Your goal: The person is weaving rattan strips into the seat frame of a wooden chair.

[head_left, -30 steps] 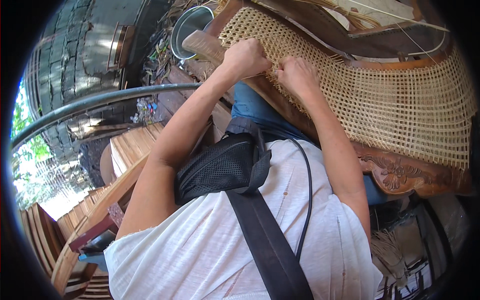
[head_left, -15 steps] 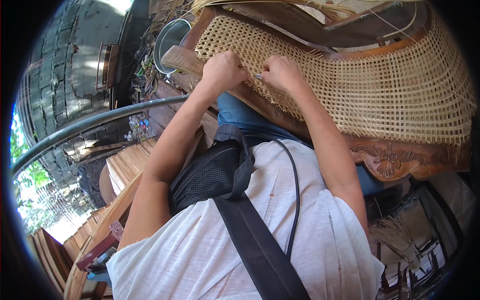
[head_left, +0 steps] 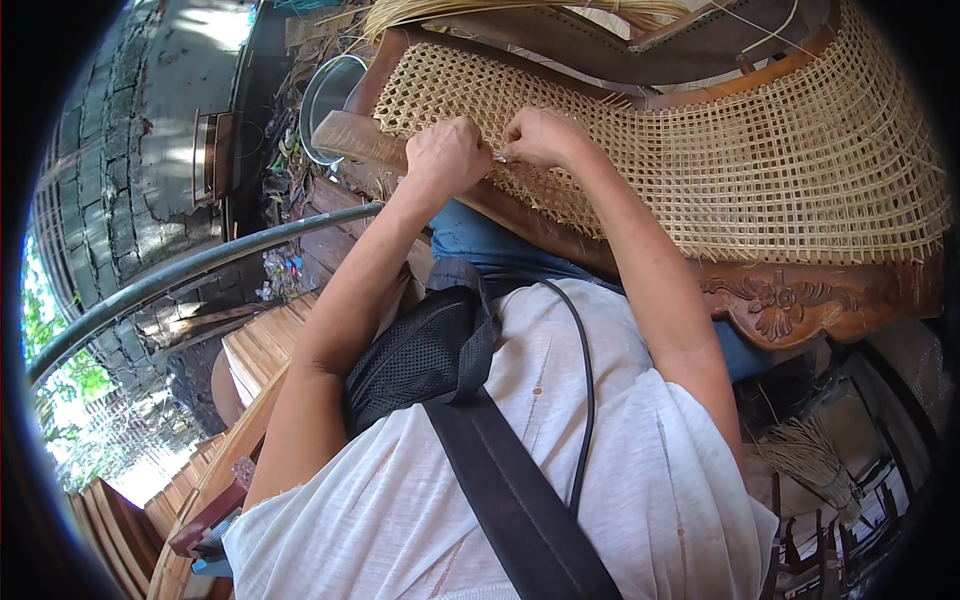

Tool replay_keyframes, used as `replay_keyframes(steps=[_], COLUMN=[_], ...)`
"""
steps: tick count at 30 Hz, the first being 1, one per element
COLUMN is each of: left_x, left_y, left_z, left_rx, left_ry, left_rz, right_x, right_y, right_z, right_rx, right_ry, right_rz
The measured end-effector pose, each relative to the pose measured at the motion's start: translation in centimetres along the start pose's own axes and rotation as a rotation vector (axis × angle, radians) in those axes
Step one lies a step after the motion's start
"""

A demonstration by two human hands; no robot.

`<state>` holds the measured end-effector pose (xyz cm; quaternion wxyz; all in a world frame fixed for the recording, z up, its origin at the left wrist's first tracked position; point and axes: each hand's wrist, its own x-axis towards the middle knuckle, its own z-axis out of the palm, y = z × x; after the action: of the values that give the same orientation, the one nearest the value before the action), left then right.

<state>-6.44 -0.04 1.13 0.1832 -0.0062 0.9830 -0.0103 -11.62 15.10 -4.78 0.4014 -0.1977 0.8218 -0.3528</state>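
A woven cane panel point(head_left: 720, 190) covers a curved wooden chair frame point(head_left: 350, 140) that lies across my thighs. Both hands work at its near edge, close to the left end. My left hand point(head_left: 448, 155) is closed in a fist by the cane edge; what its fingers hold is hidden. Just to the right, my right hand point(head_left: 543, 138) pinches a small shiny metal piece point(head_left: 500, 157), which shows in the gap between the hands. Its full shape is too small to tell. Loose cane ends stick out along the panel's near edge.
Cane strands point(head_left: 520, 12) lie at the far side, near a metal bucket point(head_left: 330, 105). A curved metal pipe point(head_left: 210, 258) passes on the left, above stacked wood pieces point(head_left: 265, 345). Carved wood point(head_left: 785, 300) edges the frame at right; a cane bundle point(head_left: 810, 460) lies below.
My right hand has come slightly left, nearer the left hand, and the metal piece shows between them. The view has shifted a little. The left hand stays closed at the cane edge.
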Motion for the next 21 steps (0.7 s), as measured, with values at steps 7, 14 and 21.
replay_keyframes(steps=[7, 14, 21], left_x=[-1.1, -0.4, 3.4], left_y=[0.4, 1.4, 2.3], left_z=[0.5, 0.7, 0.9], left_rx=[-0.036, 0.029, -1.118], left_ry=[0.061, 0.016, -0.177], left_rz=[0.064, 0.138, 0.107], right_x=[-0.8, -2.0, -5.4], right_y=[1.4, 9.8, 6.9], right_z=[1.8, -2.2, -4.6], right_rx=[-0.005, -0.012, 0.148], right_ry=[0.214, 0.425, 0.467], right_rz=[-0.068, 0.335, 0.09])
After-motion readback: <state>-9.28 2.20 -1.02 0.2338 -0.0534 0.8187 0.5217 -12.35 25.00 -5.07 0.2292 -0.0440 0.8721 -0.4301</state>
